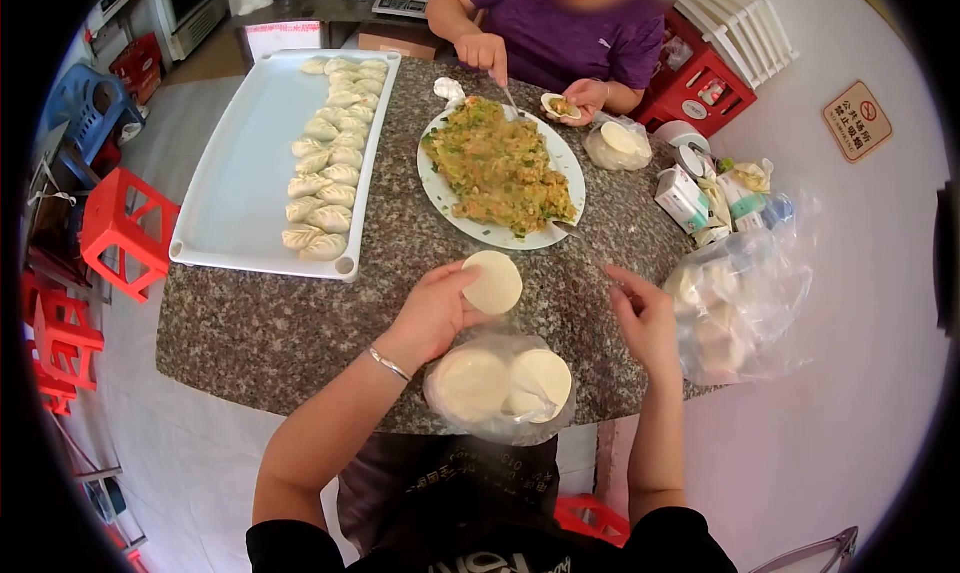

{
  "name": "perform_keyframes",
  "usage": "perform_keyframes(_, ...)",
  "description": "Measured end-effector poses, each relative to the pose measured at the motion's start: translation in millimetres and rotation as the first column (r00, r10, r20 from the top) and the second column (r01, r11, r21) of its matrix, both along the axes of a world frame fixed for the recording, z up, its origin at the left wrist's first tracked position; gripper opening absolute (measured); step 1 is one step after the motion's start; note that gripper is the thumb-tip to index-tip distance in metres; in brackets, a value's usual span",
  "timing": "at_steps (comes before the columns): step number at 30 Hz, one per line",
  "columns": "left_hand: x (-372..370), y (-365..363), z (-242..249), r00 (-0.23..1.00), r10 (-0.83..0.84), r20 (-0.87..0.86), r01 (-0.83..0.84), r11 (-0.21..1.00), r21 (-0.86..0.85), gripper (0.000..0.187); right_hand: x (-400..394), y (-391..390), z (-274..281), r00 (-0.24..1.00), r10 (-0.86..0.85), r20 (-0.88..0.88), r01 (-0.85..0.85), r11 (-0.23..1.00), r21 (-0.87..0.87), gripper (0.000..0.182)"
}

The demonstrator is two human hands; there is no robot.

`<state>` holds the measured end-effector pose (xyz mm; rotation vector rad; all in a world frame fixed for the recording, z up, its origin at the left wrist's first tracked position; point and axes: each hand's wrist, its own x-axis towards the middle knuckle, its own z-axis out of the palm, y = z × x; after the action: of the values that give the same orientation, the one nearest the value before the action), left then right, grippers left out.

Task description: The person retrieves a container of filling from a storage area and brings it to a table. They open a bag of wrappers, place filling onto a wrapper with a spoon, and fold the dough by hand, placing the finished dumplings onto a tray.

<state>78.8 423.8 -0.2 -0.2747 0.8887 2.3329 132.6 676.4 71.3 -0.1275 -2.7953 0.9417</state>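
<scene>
My left hand pinches a round dumpling wrapper at its left edge, holding it over the stone table. Just below lies a clear plastic bag with two stacks of wrappers showing. My right hand hovers over the table to the right, index finger stretched out, with nothing seen in it. Ahead of both hands sits a white oval plate heaped with chopped green and orange filling. A spoon handle sticks out over the plate's near right rim.
A white tray holds rows of pleated dumplings at left. Across the table, a co-worker in purple holds a filled wrapper and a utensil. Plastic bags and a carton crowd the right edge. Red stools stand left.
</scene>
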Motion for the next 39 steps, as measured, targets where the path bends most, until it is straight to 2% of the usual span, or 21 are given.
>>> perform_keyframes(2,-2,0,-3,0.999,0.016,0.052,-0.016,1.0,0.007,0.028,4,4,5,0.997,0.012,0.076,0.003,0.983,-0.185,0.026)
perform_keyframes(3,-3,0,-7,0.999,-0.002,0.039,0.0,0.999,0.045,0.03,3,0,2,0.997,0.012,0.079,0.003,0.983,-0.184,0.026)
perform_keyframes(5,-4,1,-14,0.999,-0.027,0.027,0.025,0.997,0.079,0.032,-4,-19,-11,0.987,0.142,-0.078,-0.159,0.941,-0.3,0.025)
perform_keyframes(6,-5,1,-19,0.999,-0.03,0.013,0.028,0.994,0.106,0.034,-10,-30,-16,0.987,0.138,-0.081,-0.156,0.94,-0.304,0.025)
perform_keyframes(8,-6,-2,-20,1.0,-0.029,-0.002,0.029,0.992,0.124,0.036,-25,-51,-22,0.965,0.244,-0.101,-0.26,0.942,-0.212,0.024)
perform_keyframes(9,-7,-3,-20,1.0,-0.015,0.0,0.015,0.988,0.154,0.037,-31,-56,-27,0.964,0.246,-0.103,-0.263,0.939,-0.219,0.024)
perform_keyframes(11,-8,-6,-17,1.0,0.005,0.003,-0.005,0.984,0.18,0.039,-43,-62,-39,0.93,0.312,-0.193,-0.31,0.95,0.042,0.023)
perform_keyframes(14,-11,-8,-10,0.998,0.056,0.031,-0.061,0.98,0.188,0.039,-43,-62,-59,0.904,0.328,-0.274,-0.316,0.945,0.09,0.024)
perform_keyframes(16,-13,-7,-10,0.994,0.096,0.048,-0.103,0.98,0.173,0.039,-40,-59,-53,0.914,0.327,-0.24,-0.318,0.945,0.077,0.023)
perform_keyframes(18,-14,-6,-14,0.992,0.12,0.045,-0.127,0.968,0.215,0.039,-37,-61,-46,0.962,0.252,-0.111,-0.262,0.961,-0.091,0.024)
perform_keyframes(22,-15,-3,-13,0.985,0.17,0.011,-0.167,0.953,0.251,0.041,-38,-58,-68,0.955,0.254,-0.15,-0.272,0.955,-0.116,0.024)
perform_keyframes(24,-13,-2,-7,0.986,0.168,0.015,-0.165,0.941,0.296,0.041,-32,-58,-72,0.969,0.235,-0.079,-0.248,0.934,-0.259,0.025)
perform_keyframes(28,-12,-7,-6,0.979,0.206,-0.009,-0.186,0.9,0.394,0.042,-21,-60,-59,0.949,0.31,-0.064,-0.316,0.94,-0.13,0.025)
perform_keyframes(29,-12,-8,-4,0.967,0.256,-0.004,-0.238,0.908,0.345,0.042,-21,-59,-57,0.943,0.324,-0.071,-0.331,0.935,-0.128,0.025)
perform_keyframes(31,-15,-13,-1,0.966,0.258,-0.019,-0.243,0.93,0.277,0.042,-19,-57,-56,0.938,0.336,-0.079,-0.344,0.93,-0.127,0.026)
perform_keyframes(32,-16,-16,0,0.963,0.268,-0.036,-0.255,0.944,0.209,0.041,-19,-56,-56,0.95,0.296,-0.102,-0.311,0.929,-0.201,0.026)
perform_keyframes(33,-16,-17,1,0.966,0.258,-0.023,-0.248,0.946,0.21,0.041,-19,-55,-56,0.96,0.255,-0.119,-0.278,0.92,-0.275,0.026)
perform_keyframes(34,-16,-15,1,0.966,0.259,-0.022,-0.249,0.945,0.211,0.041,-21,-54,-57,0.96,0.255,-0.118,-0.279,0.92,-0.274,0.026)
perform_keyframes(36,-13,-9,-2,0.981,0.194,0.024,-0.194,0.951,0.242,0.04,-27,-51,-62,0.976,0.202,-0.081,-0.213,0.963,-0.167,0.027)
perform_keyframes(37,-12,-6,-5,0.981,0.193,0.02,-0.192,0.951,0.242,0.04,-26,-51,-66,0.976,0.2,-0.084,-0.211,0.963,-0.168,0.027)
perform_keyframes(39,-12,-5,-10,0.993,0.121,0.014,-0.118,0.928,0.352,0.04,-23,-54,-74,0.971,0.211,-0.115,-0.225,0.966,-0.13,0.026)
